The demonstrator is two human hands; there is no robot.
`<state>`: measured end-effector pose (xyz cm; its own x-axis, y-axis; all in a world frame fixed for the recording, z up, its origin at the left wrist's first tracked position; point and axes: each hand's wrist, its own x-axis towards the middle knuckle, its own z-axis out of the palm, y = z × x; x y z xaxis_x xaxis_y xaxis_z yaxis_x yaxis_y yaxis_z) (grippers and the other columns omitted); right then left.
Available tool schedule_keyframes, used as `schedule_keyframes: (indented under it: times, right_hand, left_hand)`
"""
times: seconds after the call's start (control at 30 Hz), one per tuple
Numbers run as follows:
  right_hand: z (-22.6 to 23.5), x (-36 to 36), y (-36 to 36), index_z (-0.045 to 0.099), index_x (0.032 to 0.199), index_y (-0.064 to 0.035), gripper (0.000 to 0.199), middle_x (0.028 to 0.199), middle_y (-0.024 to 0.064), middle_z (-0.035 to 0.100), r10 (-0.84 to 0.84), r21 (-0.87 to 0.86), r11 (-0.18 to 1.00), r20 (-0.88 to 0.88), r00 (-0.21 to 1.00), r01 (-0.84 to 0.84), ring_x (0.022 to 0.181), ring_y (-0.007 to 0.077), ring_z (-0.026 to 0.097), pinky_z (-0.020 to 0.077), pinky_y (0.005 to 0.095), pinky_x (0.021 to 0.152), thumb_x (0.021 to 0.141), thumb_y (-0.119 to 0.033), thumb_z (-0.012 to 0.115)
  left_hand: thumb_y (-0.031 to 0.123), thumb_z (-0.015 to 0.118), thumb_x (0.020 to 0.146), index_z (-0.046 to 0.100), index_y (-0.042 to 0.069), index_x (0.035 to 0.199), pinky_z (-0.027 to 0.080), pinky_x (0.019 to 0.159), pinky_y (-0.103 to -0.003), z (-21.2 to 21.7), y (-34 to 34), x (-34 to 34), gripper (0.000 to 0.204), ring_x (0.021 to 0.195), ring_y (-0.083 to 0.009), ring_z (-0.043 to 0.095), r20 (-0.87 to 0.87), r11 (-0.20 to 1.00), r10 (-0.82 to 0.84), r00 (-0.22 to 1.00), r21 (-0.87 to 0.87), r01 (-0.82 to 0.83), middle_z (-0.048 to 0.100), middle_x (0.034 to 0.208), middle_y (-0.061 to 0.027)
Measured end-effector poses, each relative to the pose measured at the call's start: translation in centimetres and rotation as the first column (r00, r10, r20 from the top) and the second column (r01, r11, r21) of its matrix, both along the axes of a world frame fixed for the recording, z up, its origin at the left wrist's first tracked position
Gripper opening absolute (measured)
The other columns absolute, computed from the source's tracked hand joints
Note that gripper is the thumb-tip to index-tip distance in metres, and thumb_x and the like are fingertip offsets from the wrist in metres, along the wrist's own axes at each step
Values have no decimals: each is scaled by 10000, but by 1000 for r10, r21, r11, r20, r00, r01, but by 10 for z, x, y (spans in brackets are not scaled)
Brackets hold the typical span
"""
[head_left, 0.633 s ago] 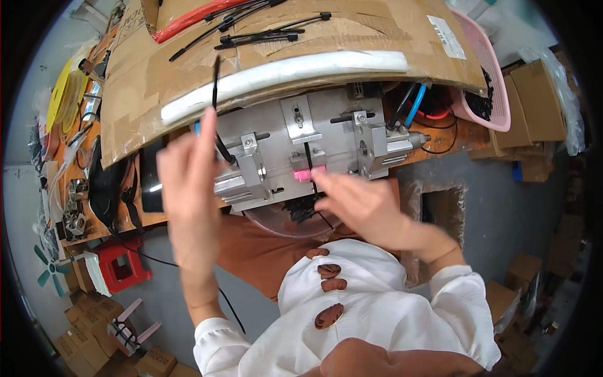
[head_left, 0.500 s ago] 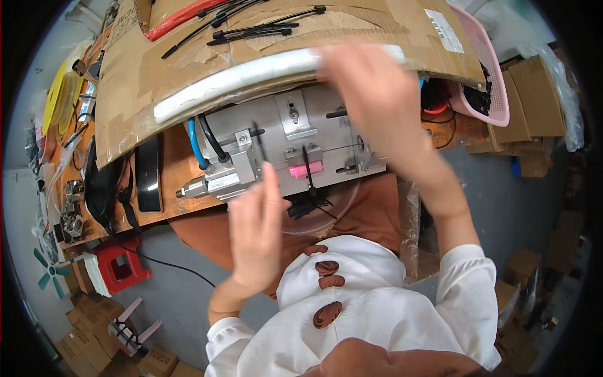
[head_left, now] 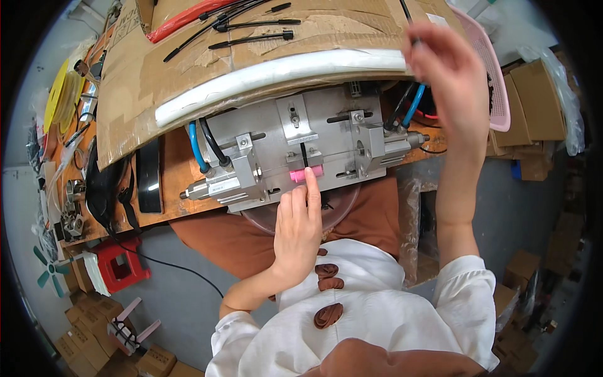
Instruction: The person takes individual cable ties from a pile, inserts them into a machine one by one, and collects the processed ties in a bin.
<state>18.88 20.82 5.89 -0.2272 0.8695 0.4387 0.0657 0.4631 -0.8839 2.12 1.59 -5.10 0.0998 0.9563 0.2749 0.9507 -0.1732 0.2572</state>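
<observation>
My left hand (head_left: 298, 229) reaches over the near edge of a metal fixture (head_left: 323, 135). Its index finger is stretched out and its tip rests at the pink block (head_left: 296, 176) and the lower end of a thin black stick (head_left: 304, 151) set in the fixture. Nothing shows in the grip of that hand. Above the right end of the cardboard, my right hand (head_left: 451, 72) is raised and slightly blurred. Its fingers pinch a slim black stick (head_left: 406, 10), whose upper part sticks out beyond them.
On the cardboard (head_left: 132, 116) lie several black sticks (head_left: 251, 39) and a white padded strip (head_left: 276, 74) along its edge. A pink basket (head_left: 500, 94) stands at right. Blue hose (head_left: 196, 149) runs to the fixture. Below it, a clear bowl (head_left: 342, 220) sits on my lap.
My left hand has moved right, bringing its index finger to the pink block. My right hand has swung right, away from the fixture, with a black stick. Fewer sticks lie together on the cardboard.
</observation>
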Motion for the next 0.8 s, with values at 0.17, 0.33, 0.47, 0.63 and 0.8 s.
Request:
schedule_keyframes:
  times: [0.17,0.33,0.47,0.63,0.8]
  right_hand:
    - [-70,-7,-118,587,1008,37,354,865,145,661,94,303,929,361,928,-212,696,243,629,520,315,610,687,105,720]
    - [-117,-34,-150,508,1258,86,624,779,123,619,17,258,952,497,867,-166,613,205,571,471,298,529,676,79,734]
    - [-126,-42,-146,495,1277,87,634,702,90,556,31,258,946,526,850,-194,560,182,522,445,308,502,693,34,738]
    - [-120,-38,-147,505,1287,54,653,718,91,576,17,204,964,587,809,-169,577,184,543,453,302,507,686,3,754]
    - [-88,-17,-141,502,1310,-3,668,846,106,642,4,162,981,538,843,-109,691,214,636,494,320,548,713,-139,770]
  left_hand:
    - [92,675,779,453,-6,1341,445,720,-365,62,52,-30,612,813,-247,486,83,978,-102,991,190,84,487,889,-109]
    - [137,685,776,583,-16,1045,426,729,-438,86,168,-69,326,840,-305,510,12,887,-58,998,459,46,516,883,-141]
    - [258,646,871,568,18,1058,439,767,-395,100,181,-77,314,832,-338,541,123,966,-219,968,167,198,549,899,-173]
    - [188,657,847,563,16,946,451,759,-384,102,146,-54,220,837,-305,544,142,969,-206,968,168,181,547,884,-159]
    - [-113,659,705,593,8,1123,455,775,-354,55,32,-32,440,887,-288,535,272,956,-82,959,294,-2,565,975,-136]
